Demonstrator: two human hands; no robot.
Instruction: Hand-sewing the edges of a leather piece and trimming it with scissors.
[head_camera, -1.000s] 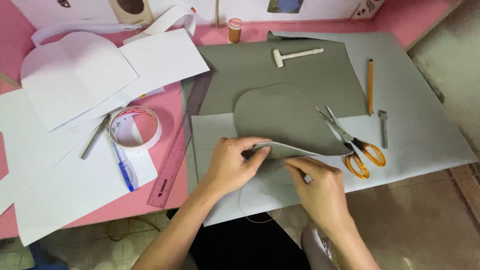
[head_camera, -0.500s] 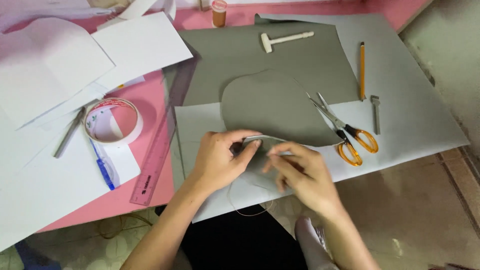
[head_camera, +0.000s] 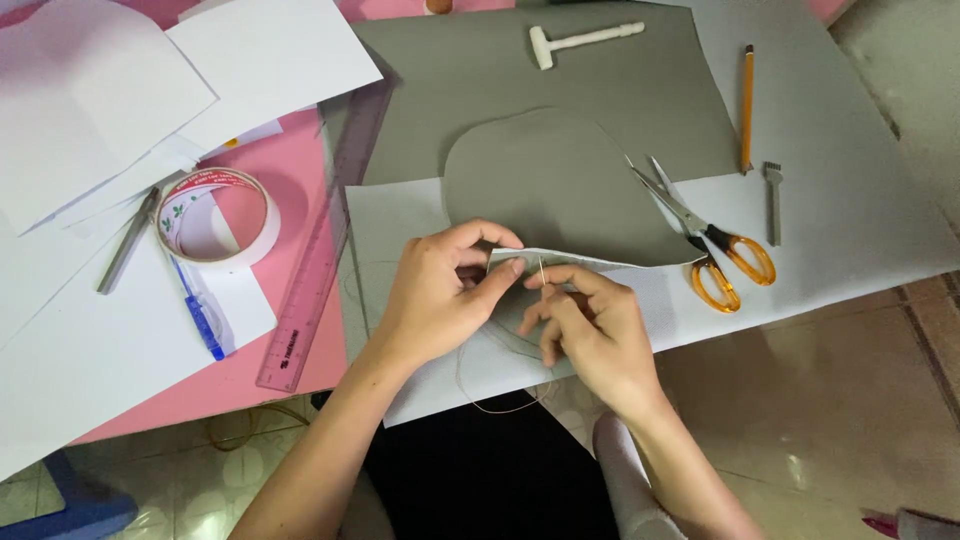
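Grey leather piece (head_camera: 560, 185) between both hands

Even, soft daylight; sharp overall.
Faint shadows under hands; mild glare on glossy tiled floor (head_camera: 800, 400).

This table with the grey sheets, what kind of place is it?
Probably a home craft or leatherwork table. Both hands, left hand and right hand, work the edge of a grey rounded piece with a needle; orange-handled scissors, a tape roll and a ruler lie nearby.
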